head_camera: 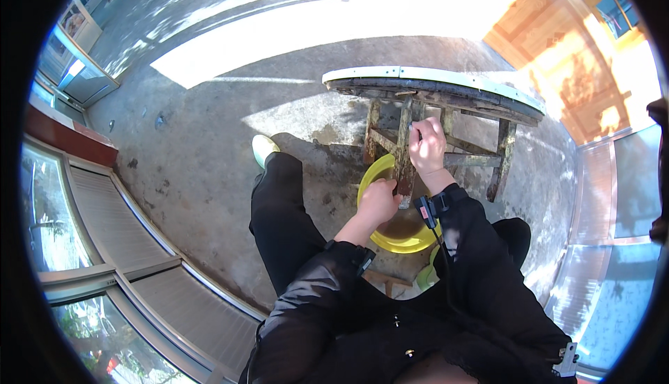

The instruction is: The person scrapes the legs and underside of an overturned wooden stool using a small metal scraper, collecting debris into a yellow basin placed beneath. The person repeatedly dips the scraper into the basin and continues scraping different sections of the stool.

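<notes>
A wooden table (436, 94) with a pale metal-edged top lies tipped, its worn legs pointing towards me. My left hand (379, 202) grips the lower end of the nearest leg (404, 146), where its paint is flaking. Against the upper part of that same leg is my right hand (428, 141), its fingers curled. A tiny greyish bit shows at its thumb; whether it is a held thing or the nail is too small to tell. Below the leg sits a yellow plastic basin (400, 244) with murky brown water, partly hidden by my hands.
Concrete floor (204, 138) surrounds me, with strong sunlight behind the table. Glazed metal frames (149, 274) run along the left. Wooden panelling (554, 44) stands at the right. Under me are a small wooden stool (388, 281) and a green plastic object (427, 278), partly hidden.
</notes>
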`<state>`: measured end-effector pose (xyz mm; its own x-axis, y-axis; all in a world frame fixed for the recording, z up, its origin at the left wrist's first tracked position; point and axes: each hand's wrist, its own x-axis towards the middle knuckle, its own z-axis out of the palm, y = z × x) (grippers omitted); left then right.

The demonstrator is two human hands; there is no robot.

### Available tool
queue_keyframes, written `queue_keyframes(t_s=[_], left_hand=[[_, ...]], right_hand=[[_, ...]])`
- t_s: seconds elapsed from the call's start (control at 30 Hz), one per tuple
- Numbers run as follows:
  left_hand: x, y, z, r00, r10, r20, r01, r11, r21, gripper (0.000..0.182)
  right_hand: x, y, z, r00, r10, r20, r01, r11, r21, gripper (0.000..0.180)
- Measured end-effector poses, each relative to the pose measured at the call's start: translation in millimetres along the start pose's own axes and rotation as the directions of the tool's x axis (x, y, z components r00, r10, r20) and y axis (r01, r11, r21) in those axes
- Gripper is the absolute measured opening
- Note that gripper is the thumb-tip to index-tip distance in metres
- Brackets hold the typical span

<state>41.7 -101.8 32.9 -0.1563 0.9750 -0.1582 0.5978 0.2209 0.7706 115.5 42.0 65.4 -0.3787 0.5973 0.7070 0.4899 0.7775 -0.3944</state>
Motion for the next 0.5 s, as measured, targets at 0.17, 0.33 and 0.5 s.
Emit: queue_keyframes(t_s=[0.17, 0.33, 0.5], left_hand=[[2, 1, -2, 0.999, -0.033, 0.04, 0.033, 0.999, -0.007, 0.024], [1, -1, 0, 1.0, -0.007, -0.013, 0.006, 0.999, -0.042, 0.022], [-1, -4, 4, 0.997, 0.021, -0.075, -0.024, 0.999, -0.032, 0.021]], right_hand=[[11, -1, 4, 0.998, 0.057, 0.033, -0.056, 0.997, -0.054, 0.003], [2, -6, -5, 0.995, -0.034, 0.096, 0.038, 0.998, -0.046, 0.004], [18, 4, 4, 0.996, 0.078, 0.052, -0.072, 0.991, -0.109, 0.005]])
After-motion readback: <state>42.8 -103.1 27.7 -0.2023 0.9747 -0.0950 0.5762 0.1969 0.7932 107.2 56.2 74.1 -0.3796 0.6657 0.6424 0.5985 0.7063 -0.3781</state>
